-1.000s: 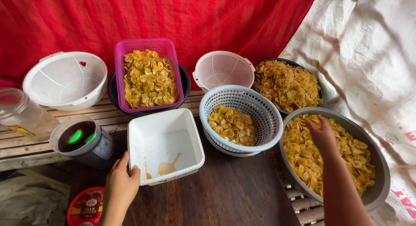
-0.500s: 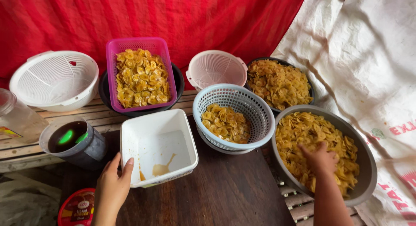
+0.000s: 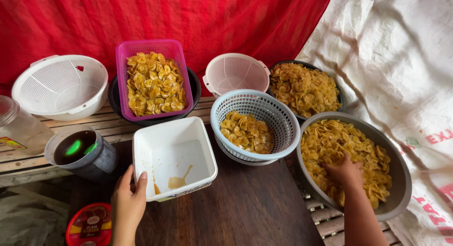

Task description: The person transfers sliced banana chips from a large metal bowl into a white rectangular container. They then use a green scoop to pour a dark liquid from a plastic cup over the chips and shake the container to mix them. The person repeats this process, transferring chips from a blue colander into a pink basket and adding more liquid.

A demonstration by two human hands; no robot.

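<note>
Head view, looking down on a dark wooden table top with a slatted bench behind it.

Left hand at the near-left corner of a white square tub, thumb hooked over the rim, other fingers loosely spread down the outer wall; touching, not squeezing. Inside the tub only a small smear of orange-brown liquid near the front wall. Left wrist straight, forearm rising from the bottom edge of the picture.

Right hand sunk palm-down into the fried banana chips of a grey metal basin at the table's right edge. Fingers curled in among the chips, fingertips buried, so closed on chips or merely resting: cannot tell. Right forearm slanting up from the lower right corner.

Between tub and basin, a pale blue mesh basket part-filled with chips, touching the basin's rim. Behind, on the bench: a purple basket of chips set in a dark bowl, an empty pink strainer, a dark bowl of chips, an empty white colander at the far left.

Near the left edge, a clear plastic jar with a yellow label low on its side, and a grey container of dark liquid. At the near-left corner, a round red lid with a printed food picture.

Red cloth hanging behind; white printed sacking draped on the right, red lettering at its edge.
</note>
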